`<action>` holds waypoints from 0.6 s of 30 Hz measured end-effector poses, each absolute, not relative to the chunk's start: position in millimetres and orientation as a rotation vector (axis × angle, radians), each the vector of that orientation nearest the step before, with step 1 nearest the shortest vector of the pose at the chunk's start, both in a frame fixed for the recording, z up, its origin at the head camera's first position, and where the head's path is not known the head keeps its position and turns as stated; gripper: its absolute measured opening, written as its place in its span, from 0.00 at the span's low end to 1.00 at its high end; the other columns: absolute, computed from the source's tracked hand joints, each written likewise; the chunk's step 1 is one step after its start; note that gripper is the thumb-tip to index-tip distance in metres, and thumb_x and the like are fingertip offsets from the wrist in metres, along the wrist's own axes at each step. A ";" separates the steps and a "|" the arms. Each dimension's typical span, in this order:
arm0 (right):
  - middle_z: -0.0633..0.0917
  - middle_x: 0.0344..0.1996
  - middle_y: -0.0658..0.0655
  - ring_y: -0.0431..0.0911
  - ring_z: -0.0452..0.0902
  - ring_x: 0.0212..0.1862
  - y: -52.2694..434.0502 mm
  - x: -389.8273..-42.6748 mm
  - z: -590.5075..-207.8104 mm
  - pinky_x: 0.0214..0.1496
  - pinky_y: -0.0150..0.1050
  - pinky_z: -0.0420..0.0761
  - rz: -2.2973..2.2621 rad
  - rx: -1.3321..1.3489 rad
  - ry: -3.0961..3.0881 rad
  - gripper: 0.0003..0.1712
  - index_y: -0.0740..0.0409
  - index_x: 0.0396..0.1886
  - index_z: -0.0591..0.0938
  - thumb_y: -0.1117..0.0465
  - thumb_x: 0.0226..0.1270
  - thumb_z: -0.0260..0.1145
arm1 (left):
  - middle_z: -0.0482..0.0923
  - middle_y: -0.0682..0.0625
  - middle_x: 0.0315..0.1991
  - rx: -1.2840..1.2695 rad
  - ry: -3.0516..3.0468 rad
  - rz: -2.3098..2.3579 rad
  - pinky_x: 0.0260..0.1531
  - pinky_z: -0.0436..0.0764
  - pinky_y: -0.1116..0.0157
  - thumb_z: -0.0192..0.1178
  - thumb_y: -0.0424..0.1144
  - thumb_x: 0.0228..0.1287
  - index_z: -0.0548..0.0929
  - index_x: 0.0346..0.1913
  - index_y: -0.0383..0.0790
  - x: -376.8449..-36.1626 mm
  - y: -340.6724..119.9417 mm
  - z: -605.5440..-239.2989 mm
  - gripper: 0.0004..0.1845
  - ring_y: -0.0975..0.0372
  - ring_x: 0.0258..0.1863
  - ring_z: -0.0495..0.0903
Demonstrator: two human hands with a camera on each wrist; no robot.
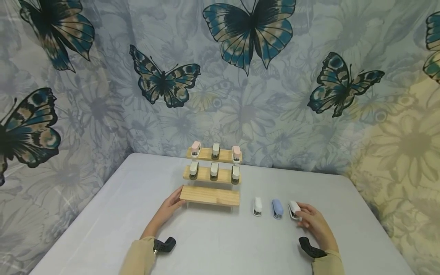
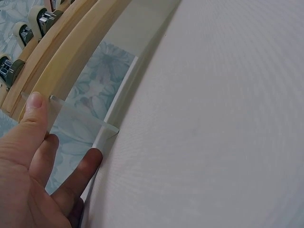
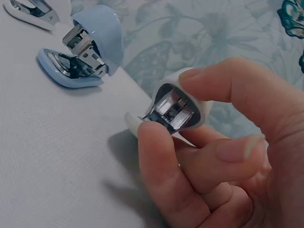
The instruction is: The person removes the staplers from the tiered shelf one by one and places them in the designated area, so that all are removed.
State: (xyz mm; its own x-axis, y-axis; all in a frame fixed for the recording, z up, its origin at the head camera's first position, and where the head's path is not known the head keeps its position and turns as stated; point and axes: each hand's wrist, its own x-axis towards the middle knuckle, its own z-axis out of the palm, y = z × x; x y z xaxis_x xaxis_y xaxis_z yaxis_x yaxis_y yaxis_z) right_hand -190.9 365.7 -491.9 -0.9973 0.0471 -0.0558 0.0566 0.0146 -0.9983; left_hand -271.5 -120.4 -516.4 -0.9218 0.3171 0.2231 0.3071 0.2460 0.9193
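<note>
My left hand [image 1: 170, 203] holds the left end of the lowest wooden step of a tiered display rack [image 1: 209, 195]. In the left wrist view its thumb [image 2: 34, 107] lies on the step's end, beside a clear leg [image 2: 83, 114]. My right hand [image 1: 314, 221] pinches a small white stapler [image 1: 294, 209] at the right end of a row on the table. The right wrist view shows fingers and thumb on both sides of this stapler [image 3: 173, 107], its metal inside facing the camera. Left of it stand a blue stapler [image 1: 277, 208] and another white stapler [image 1: 257, 206].
Three staplers, pale with dark bases, stand on the middle step [image 1: 203, 174]. The top step [image 1: 206, 154] bears two pink staplers [image 1: 236, 152] and a pale one [image 1: 215, 150] between them. A butterfly-print cloth [image 1: 240, 103] hangs behind the white table [image 1: 220, 244].
</note>
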 end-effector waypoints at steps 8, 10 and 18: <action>0.72 0.38 0.55 0.38 0.59 0.13 367.8 -186.1 -495.6 0.24 0.37 0.75 -2.233 0.147 2.135 0.28 0.68 0.51 0.56 0.66 0.50 0.55 | 0.49 0.57 0.56 0.604 2.440 1.829 0.48 0.59 0.64 0.50 0.48 0.51 0.53 0.57 0.53 -269.6 -119.9 -520.3 0.29 0.63 0.52 0.54; 0.72 0.38 0.56 0.38 0.59 0.13 368.1 -187.0 -494.7 0.25 0.38 0.75 -2.243 0.124 2.127 0.28 0.69 0.51 0.55 0.66 0.51 0.55 | 0.49 0.56 0.56 0.611 2.447 1.824 0.48 0.59 0.64 0.49 0.48 0.51 0.53 0.57 0.52 -269.9 -119.7 -520.1 0.30 0.63 0.52 0.54; 0.70 0.40 0.59 0.38 0.63 0.17 370.1 -189.6 -490.5 0.27 0.36 0.75 -2.269 0.012 2.065 0.27 0.71 0.51 0.54 0.68 0.53 0.52 | 0.49 0.55 0.57 0.639 2.473 1.814 0.48 0.58 0.63 0.49 0.47 0.52 0.52 0.58 0.50 -271.8 -120.5 -517.5 0.30 0.63 0.53 0.52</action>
State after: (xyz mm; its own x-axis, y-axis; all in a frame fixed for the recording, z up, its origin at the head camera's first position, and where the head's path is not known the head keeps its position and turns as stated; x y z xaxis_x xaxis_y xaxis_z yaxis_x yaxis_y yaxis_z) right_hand -189.6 370.1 -490.5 -0.9973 -0.0490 -0.0553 0.0596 -0.0928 -0.9939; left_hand -271.8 -120.5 -517.5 -0.9168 0.3270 0.2294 0.3170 0.2464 0.9159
